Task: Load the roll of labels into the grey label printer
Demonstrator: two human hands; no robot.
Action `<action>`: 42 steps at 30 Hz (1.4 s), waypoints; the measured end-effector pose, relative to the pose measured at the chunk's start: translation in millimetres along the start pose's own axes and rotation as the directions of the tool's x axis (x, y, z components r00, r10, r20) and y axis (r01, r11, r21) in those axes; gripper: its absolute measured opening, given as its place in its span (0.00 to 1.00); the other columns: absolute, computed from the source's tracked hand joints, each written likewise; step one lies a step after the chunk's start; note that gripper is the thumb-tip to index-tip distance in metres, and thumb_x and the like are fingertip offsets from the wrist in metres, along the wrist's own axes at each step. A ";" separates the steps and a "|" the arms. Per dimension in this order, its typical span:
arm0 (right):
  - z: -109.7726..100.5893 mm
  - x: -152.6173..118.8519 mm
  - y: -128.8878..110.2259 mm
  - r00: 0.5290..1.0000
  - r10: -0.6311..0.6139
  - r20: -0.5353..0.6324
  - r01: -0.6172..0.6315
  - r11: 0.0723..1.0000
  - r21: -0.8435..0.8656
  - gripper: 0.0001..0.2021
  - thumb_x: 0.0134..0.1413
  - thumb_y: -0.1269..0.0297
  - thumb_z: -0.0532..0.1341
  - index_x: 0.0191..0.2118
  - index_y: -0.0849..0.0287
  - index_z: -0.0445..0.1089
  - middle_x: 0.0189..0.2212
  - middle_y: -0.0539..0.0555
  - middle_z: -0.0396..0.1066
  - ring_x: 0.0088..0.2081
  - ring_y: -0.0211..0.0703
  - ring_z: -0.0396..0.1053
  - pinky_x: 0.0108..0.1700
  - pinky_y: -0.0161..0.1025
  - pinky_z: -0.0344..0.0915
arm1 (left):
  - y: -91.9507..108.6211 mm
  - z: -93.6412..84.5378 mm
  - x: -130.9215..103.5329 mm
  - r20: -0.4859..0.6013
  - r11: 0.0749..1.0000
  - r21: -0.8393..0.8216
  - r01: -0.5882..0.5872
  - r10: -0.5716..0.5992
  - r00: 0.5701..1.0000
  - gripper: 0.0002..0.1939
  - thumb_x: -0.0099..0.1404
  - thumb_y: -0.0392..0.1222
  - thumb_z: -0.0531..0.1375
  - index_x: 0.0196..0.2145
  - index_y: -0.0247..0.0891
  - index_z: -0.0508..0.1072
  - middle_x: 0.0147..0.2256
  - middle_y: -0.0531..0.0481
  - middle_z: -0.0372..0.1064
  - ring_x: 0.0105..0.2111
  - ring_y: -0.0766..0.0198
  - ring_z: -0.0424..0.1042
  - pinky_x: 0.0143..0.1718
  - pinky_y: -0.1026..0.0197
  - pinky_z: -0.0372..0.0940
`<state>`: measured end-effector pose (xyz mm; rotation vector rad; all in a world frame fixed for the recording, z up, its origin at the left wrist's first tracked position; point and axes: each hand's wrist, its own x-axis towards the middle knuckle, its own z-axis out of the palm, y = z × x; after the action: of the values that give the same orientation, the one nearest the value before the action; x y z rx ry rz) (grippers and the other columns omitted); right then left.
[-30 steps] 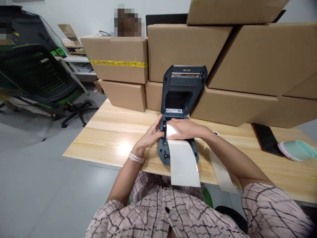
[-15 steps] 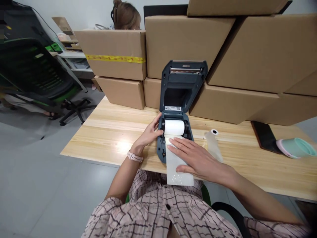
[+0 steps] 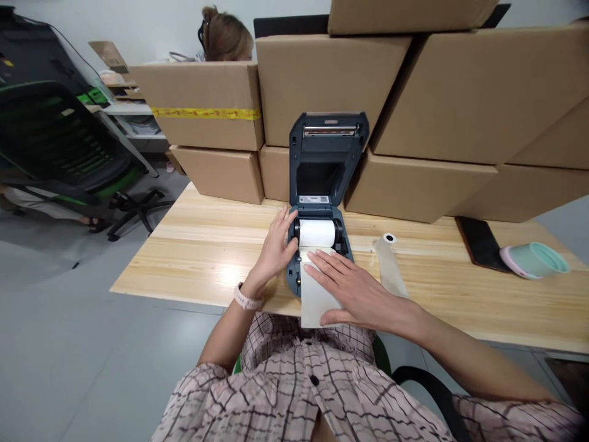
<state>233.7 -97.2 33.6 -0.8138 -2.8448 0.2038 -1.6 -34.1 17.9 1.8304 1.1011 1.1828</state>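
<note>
A dark grey label printer stands on the wooden table with its lid raised. A white label roll sits between the black holders inside it. From the roll, a label strip runs toward me and past the table's front edge. My right hand lies flat on this strip, fingers stretched out, covering part of it and of the printer's front. My left hand rests against the printer's left side with its fingers apart, near the roll holder.
To the right lies a small roll core with a trailing backing strip. Beyond it are a black phone and a tipped mint-green cup. Stacked cardboard boxes line the table's back. Behind them sits a person.
The view has shifted slightly. The strip's free end now hangs less far toward me. My left fingers have moved slightly along the printer's side; my right hand stays flat on the strip.
</note>
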 end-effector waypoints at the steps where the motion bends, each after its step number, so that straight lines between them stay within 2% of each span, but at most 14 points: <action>1: -0.6 -0.3 -2.0 1.000 0.003 0.005 -0.003 1.000 -0.008 0.53 0.56 0.36 0.63 0.76 0.62 0.42 0.74 0.69 0.43 0.75 0.65 0.42 0.72 0.64 0.50 | 8.5 2.6 -6.3 -0.017 0.994 0.092 -0.057 0.059 0.998 0.29 0.70 0.45 0.59 0.66 0.40 0.66 0.71 0.41 0.55 0.73 0.48 0.49 0.74 0.44 0.42; 4: -2.7 -4.8 -13.3 0.999 0.031 0.016 -0.030 0.999 -0.044 0.52 0.54 0.38 0.66 0.72 0.71 0.51 0.72 0.76 0.48 0.73 0.69 0.48 0.71 0.64 0.54 | 30.5 11.8 -27.5 0.148 0.972 0.175 -0.155 0.129 0.981 0.24 0.74 0.46 0.54 0.64 0.41 0.69 0.62 0.40 0.69 0.64 0.51 0.66 0.70 0.44 0.54; 8: -6.7 -16.4 -30.0 0.999 0.024 0.037 -0.021 0.998 -0.056 0.45 0.56 0.41 0.66 0.67 0.73 0.60 0.68 0.79 0.56 0.71 0.70 0.53 0.69 0.62 0.60 | 38.2 18.8 -45.0 0.317 0.938 0.242 -0.248 0.165 0.934 0.24 0.73 0.50 0.56 0.63 0.43 0.70 0.61 0.41 0.71 0.63 0.48 0.68 0.72 0.38 0.45; 19: -30.7 -25.2 -24.9 0.991 0.005 0.132 -0.021 0.992 0.123 0.42 0.59 0.43 0.65 0.70 0.64 0.57 0.72 0.72 0.51 0.74 0.64 0.45 0.70 0.62 0.57 | 42.7 17.3 -41.9 0.403 0.845 0.406 -0.349 0.177 0.898 0.22 0.76 0.53 0.52 0.59 0.41 0.72 0.60 0.40 0.70 0.60 0.50 0.68 0.68 0.39 0.50; 27: -21.6 -25.8 -26.8 0.990 0.048 0.136 -0.072 0.981 0.181 0.42 0.59 0.44 0.65 0.71 0.63 0.57 0.70 0.70 0.55 0.74 0.63 0.45 0.71 0.61 0.54 | 51.5 19.5 -33.1 0.462 0.745 0.503 -0.437 0.196 0.865 0.24 0.76 0.55 0.50 0.58 0.41 0.73 0.56 0.39 0.70 0.51 0.51 0.68 0.54 0.45 0.64; 29: -31.7 -29.8 -22.2 0.994 0.018 0.105 -0.039 0.977 0.207 0.40 0.60 0.43 0.65 0.71 0.60 0.58 0.69 0.67 0.58 0.73 0.62 0.49 0.70 0.62 0.57 | 49.8 21.5 -32.8 0.452 0.733 0.512 -0.449 0.215 0.866 0.24 0.76 0.57 0.50 0.57 0.41 0.73 0.55 0.39 0.71 0.50 0.51 0.69 0.53 0.45 0.65; 32: -72.5 -34.7 -6.4 0.993 -0.116 0.024 0.106 0.958 0.267 0.31 0.61 0.46 0.65 0.66 0.50 0.66 0.60 0.57 0.73 0.62 0.54 0.70 0.59 0.51 0.73 | 44.9 27.3 -41.6 0.403 0.691 0.534 -0.487 0.298 0.865 0.25 0.73 0.59 0.54 0.57 0.40 0.73 0.58 0.36 0.69 0.57 0.46 0.67 0.58 0.39 0.63; 34: -106.5 -29.4 11.4 0.982 -0.097 -0.164 0.142 0.946 0.292 0.20 0.64 0.53 0.65 0.60 0.46 0.71 0.50 0.50 0.80 0.50 0.42 0.78 0.50 0.41 0.77 | 42.8 31.9 -53.9 0.356 0.670 0.532 -0.518 0.378 0.854 0.22 0.72 0.56 0.58 0.56 0.40 0.74 0.61 0.35 0.68 0.62 0.43 0.64 0.62 0.36 0.60; 36: -133.3 -10.9 36.1 0.867 0.131 -0.480 0.005 0.962 0.272 0.12 0.69 0.60 0.61 0.53 0.52 0.75 0.49 0.50 0.80 0.50 0.37 0.78 0.54 0.38 0.74 | 43.8 36.0 -68.9 0.311 0.675 0.499 -0.543 0.445 0.840 0.18 0.71 0.48 0.60 0.55 0.40 0.74 0.60 0.37 0.69 0.63 0.46 0.65 0.64 0.38 0.60; 37: -141.8 3.9 51.1 0.741 0.261 -0.619 -0.098 0.954 0.284 0.13 0.71 0.59 0.58 0.53 0.55 0.75 0.53 0.52 0.78 0.53 0.37 0.76 0.59 0.39 0.70 | 45.4 37.8 -76.4 0.293 0.688 0.473 -0.550 0.466 0.835 0.16 0.71 0.45 0.60 0.54 0.39 0.74 0.59 0.39 0.72 0.62 0.49 0.67 0.64 0.40 0.60; 38: -146.9 21.7 67.6 0.617 0.375 -0.692 -0.169 0.922 0.349 0.16 0.71 0.56 0.56 0.53 0.60 0.74 0.58 0.54 0.75 0.58 0.38 0.72 0.63 0.40 0.65 | 47.5 39.2 -83.4 0.275 0.704 0.447 -0.553 0.480 0.833 0.15 0.70 0.42 0.61 0.53 0.39 0.74 0.57 0.40 0.74 0.61 0.51 0.69 0.65 0.41 0.61; 39: -149.3 41.6 85.0 0.562 0.462 -0.686 -0.180 0.878 0.444 0.22 0.71 0.52 0.52 0.54 0.63 0.72 0.63 0.56 0.70 0.63 0.40 0.68 0.64 0.40 0.63 | 49.8 40.2 -89.6 0.260 0.720 0.420 -0.553 0.488 0.833 0.14 0.70 0.40 0.61 0.52 0.39 0.75 0.56 0.41 0.75 0.61 0.52 0.70 0.65 0.42 0.61; 40: -149.7 62.3 102.2 0.556 0.534 -0.637 -0.169 0.823 0.542 0.28 0.70 0.47 0.47 0.56 0.67 0.70 0.66 0.57 0.65 0.66 0.42 0.64 0.63 0.40 0.62 | 51.9 40.9 -95.0 0.246 0.736 0.391 -0.552 0.495 0.833 0.13 0.69 0.39 0.61 0.51 0.39 0.75 0.55 0.41 0.76 0.60 0.53 0.71 0.65 0.43 0.62; 42: -147.9 100.2 131.5 0.615 0.608 -0.502 -0.139 0.710 0.690 0.38 0.66 0.43 0.36 0.61 0.69 0.65 0.69 0.59 0.58 0.69 0.45 0.58 0.62 0.41 0.62 | 55.0 40.4 -103.2 0.217 0.770 0.324 -0.550 0.505 0.835 0.13 0.68 0.37 0.62 0.50 0.39 0.76 0.52 0.43 0.79 0.59 0.53 0.73 0.65 0.43 0.62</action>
<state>247.4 79.2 167.3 -1.0638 -1.6670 0.6504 28.2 -154.2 15.4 2.6006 0.7943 1.1976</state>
